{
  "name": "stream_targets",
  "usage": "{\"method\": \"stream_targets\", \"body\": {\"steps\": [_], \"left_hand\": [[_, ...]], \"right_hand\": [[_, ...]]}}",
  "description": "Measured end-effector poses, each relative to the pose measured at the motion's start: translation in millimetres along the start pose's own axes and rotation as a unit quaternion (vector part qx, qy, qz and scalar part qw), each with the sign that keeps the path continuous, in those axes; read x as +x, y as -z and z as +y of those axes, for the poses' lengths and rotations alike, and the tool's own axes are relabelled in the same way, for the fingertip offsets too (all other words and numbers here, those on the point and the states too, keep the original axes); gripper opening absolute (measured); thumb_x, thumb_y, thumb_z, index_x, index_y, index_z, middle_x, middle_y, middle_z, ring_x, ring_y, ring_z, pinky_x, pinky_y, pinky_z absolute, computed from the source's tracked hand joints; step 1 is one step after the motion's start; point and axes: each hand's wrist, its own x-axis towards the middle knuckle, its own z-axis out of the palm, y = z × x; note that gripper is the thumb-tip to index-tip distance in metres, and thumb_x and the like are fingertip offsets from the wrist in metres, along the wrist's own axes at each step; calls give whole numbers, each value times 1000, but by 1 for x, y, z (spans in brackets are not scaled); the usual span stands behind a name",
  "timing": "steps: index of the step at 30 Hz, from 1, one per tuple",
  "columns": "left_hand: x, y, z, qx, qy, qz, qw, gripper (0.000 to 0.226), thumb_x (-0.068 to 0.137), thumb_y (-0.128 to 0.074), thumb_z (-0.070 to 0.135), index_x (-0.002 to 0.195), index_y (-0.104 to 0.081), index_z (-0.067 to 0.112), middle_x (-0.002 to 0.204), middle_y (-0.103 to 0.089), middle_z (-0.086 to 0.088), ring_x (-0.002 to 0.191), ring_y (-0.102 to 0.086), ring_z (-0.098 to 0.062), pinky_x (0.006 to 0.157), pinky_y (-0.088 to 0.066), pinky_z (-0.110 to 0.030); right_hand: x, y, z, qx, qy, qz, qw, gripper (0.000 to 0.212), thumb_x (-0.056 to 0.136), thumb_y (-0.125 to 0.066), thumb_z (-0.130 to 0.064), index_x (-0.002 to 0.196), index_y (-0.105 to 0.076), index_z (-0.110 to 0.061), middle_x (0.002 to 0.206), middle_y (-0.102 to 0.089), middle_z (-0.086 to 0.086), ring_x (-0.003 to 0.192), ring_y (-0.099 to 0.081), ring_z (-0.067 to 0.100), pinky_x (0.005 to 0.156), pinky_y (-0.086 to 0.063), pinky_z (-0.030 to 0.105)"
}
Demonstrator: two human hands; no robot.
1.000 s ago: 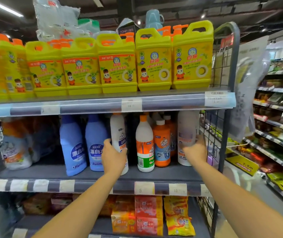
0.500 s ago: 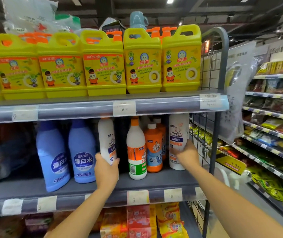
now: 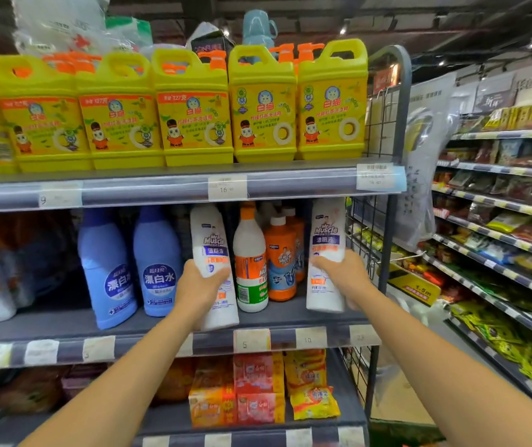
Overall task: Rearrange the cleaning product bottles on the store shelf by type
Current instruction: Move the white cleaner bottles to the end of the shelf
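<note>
The left grip [image 3: 201,285] is closed around the lower middle of a tall white plastic bottle with a purple-and-orange label [image 3: 213,233], fingers wrapped over the label front. This bottle leans with its top to the left, and its base is at the front edge of the grey middle shelf [image 3: 161,346]. The right grip [image 3: 338,275] is closed around a second white plastic bottle of the same brand [image 3: 325,221], which stands upright at the right end of the same shelf, just beside the grey wire-grid end panel [image 3: 383,124]. Whether its base touches the shelf cannot be told.

Between the two held bottles stand a white bottle with an orange cap and a green-and-orange label [image 3: 250,253] and an orange bottle with a white cap [image 3: 279,253], with more orange bottles behind. To the left of the left grip stand two blue plastic bleach bottles [image 3: 158,262], side by side.

The upper shelf carries a row of yellow handled detergent jugs [image 3: 193,108]. The lower shelf holds red, orange and yellow packets [image 3: 255,388].
</note>
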Motion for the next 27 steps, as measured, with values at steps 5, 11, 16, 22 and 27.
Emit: {"method": "stream_targets", "body": {"steps": [5, 11, 16, 22, 27], "left_hand": [[-45, 8, 6, -101, 67, -79, 989, 24, 84, -74, 17, 104, -61, 13, 90, -75, -12, 74, -74, -29, 60, -59, -42], [-101, 32, -4, -159, 85, -149, 972, 25, 86, -71, 14, 109, -61, 11, 91, -76, -14, 75, -73, -29, 61, -57, -40], [-130, 68, -13, -167, 60, -162, 971, 29, 82, -74, 13, 108, -62, 11, 91, -76, -13, 76, -74, -28, 59, -58, -37], [-150, 144, -26, -142, 24, -152, 978, 31, 82, -75, 15, 109, -61, 19, 95, -76, -7, 82, -74, -25, 59, -58, -34], [-164, 217, -44, -114, 9, -126, 985, 33, 80, -76, 14, 110, -61, 19, 97, -76, -6, 85, -74, -25, 71, -59, -43]], "right_hand": [[-50, 8, -9, 82, -55, -53, 994, 26, 79, -77, -23, 100, -61, -21, 86, -74, 4, 68, -73, 20, 52, -57, 34], [-125, 7, -11, 127, -74, -150, 978, 30, 79, -76, -21, 105, -64, -11, 88, -75, 9, 77, -73, 27, 54, -57, 35], [-173, -14, -26, 122, -34, -210, 969, 32, 78, -77, -22, 106, -65, -13, 93, -75, 9, 82, -73, 28, 59, -57, 34], [-222, -67, -44, 131, -15, -225, 966, 29, 80, -76, -21, 106, -65, -18, 96, -75, 6, 85, -72, 26, 63, -58, 35], [-267, -118, -58, 125, 4, -227, 966, 32, 81, -75, -16, 110, -63, -18, 100, -74, 5, 91, -71, 26, 77, -58, 45]]}}
